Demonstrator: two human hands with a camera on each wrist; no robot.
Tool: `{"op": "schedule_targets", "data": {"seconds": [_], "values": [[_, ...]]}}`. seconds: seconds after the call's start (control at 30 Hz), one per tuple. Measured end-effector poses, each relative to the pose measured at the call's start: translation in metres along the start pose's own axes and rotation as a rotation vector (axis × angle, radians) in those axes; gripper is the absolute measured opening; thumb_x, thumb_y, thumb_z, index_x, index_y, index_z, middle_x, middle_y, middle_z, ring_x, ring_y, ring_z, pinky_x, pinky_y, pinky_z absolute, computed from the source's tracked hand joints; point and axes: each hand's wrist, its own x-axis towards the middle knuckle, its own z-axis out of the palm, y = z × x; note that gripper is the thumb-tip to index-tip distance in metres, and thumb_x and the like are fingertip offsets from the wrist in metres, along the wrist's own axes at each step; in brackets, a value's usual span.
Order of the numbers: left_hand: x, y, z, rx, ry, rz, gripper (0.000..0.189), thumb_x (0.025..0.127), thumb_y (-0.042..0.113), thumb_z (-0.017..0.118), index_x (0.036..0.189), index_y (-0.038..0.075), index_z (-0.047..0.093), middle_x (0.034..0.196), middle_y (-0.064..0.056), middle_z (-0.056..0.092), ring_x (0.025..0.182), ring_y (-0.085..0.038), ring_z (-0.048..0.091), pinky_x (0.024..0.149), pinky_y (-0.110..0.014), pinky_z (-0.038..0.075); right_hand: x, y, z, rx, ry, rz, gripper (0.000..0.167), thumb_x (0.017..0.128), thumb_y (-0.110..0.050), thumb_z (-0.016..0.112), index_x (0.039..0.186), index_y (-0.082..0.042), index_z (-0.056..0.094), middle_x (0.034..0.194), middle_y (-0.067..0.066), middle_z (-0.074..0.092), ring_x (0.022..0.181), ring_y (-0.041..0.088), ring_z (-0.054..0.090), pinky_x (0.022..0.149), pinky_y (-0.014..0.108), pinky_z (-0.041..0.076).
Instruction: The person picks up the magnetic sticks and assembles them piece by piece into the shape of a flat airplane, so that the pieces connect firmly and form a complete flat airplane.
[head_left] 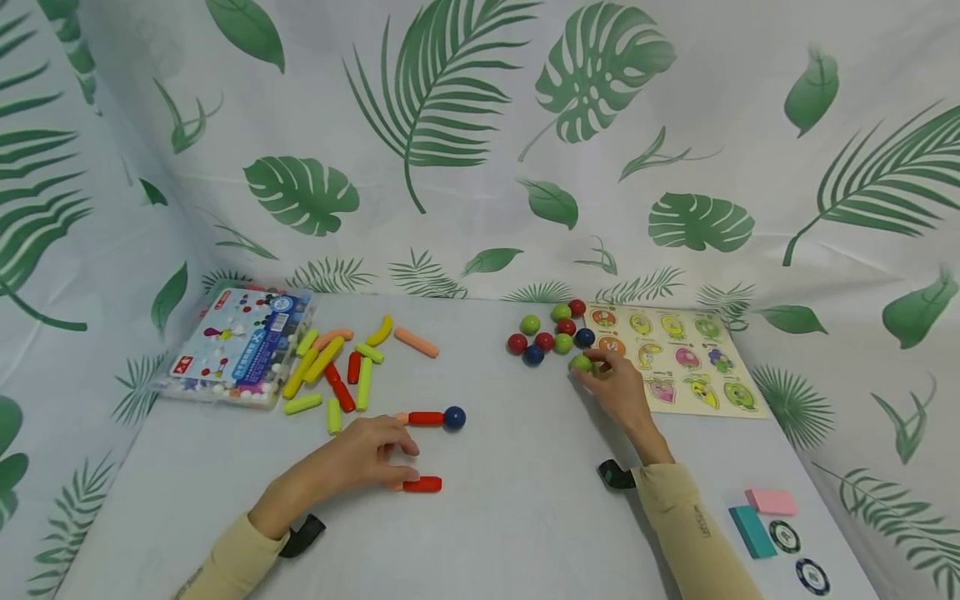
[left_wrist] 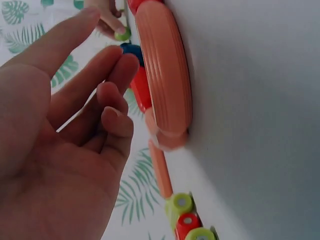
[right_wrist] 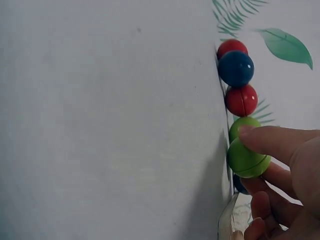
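My right hand [head_left: 617, 385] pinches a green ball [right_wrist: 248, 157] between thumb and fingers, beside the cluster of balls. On the left, my left hand [head_left: 367, 452] hovers with relaxed, slightly bent fingers around a piece made of sticks; nothing is gripped in the left wrist view. That piece has an orange curved stick [left_wrist: 165, 70] largely covered by the hand from above. One end carries a red stick [head_left: 426, 418] tipped with a blue ball [head_left: 454, 418]. A second red stick [head_left: 427, 484] ends bare, with the thumb overlapping its near end in the head view.
Loose yellow, green, red and orange sticks [head_left: 363, 383] lie behind the left hand, next to a clear plastic box [head_left: 240, 342]. Several red, green and blue balls [head_left: 544, 341] sit beside a fruit sticker sheet [head_left: 678, 400]. Pink [head_left: 772, 502] and teal blocks [head_left: 752, 532] lie front right with two round chips [head_left: 813, 576].
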Motion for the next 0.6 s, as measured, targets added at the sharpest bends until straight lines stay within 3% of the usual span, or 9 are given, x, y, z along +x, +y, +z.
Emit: {"op": "schedule_targets", "data": {"seconds": [0.17, 0.33, 0.6], "values": [[0.000, 0.004, 0.007, -0.003, -0.071, 0.013, 0.027, 0.085, 0.035, 0.082, 0.104, 0.015, 0.078, 0.095, 0.006, 0.072, 0.082, -0.014, 0.058, 0.072, -0.019, 0.047, -0.010, -0.003, 0.004, 0.005, -0.018, -0.009, 0.042, 0.092, -0.032, 0.076, 0.127, -0.011, 0.066, 0.116, 0.009, 0.066, 0.103, 0.025, 0.051, 0.082, 0.033, 0.042], [0.002, 0.006, 0.012, 0.058, -0.121, -0.026, 0.023, 0.085, 0.032, 0.083, 0.103, 0.018, 0.078, 0.090, 0.011, 0.066, 0.085, -0.006, 0.057, 0.075, -0.019, 0.049, -0.025, -0.011, 0.011, 0.032, -0.039, -0.059, 0.040, 0.090, -0.033, 0.078, 0.123, -0.014, 0.068, 0.114, 0.006, 0.067, 0.102, 0.022, 0.052, 0.083, 0.032, 0.042], [0.003, 0.008, 0.015, 0.124, -0.106, -0.004, 0.015, 0.088, 0.025, 0.081, 0.101, 0.018, 0.078, 0.088, 0.014, 0.067, 0.079, -0.003, 0.056, 0.078, -0.021, 0.048, -0.048, -0.029, 0.029, 0.064, -0.089, -0.097, 0.042, 0.088, -0.038, 0.080, 0.122, -0.018, 0.068, 0.116, 0.002, 0.068, 0.102, 0.020, 0.052, 0.083, 0.031, 0.043]]}}
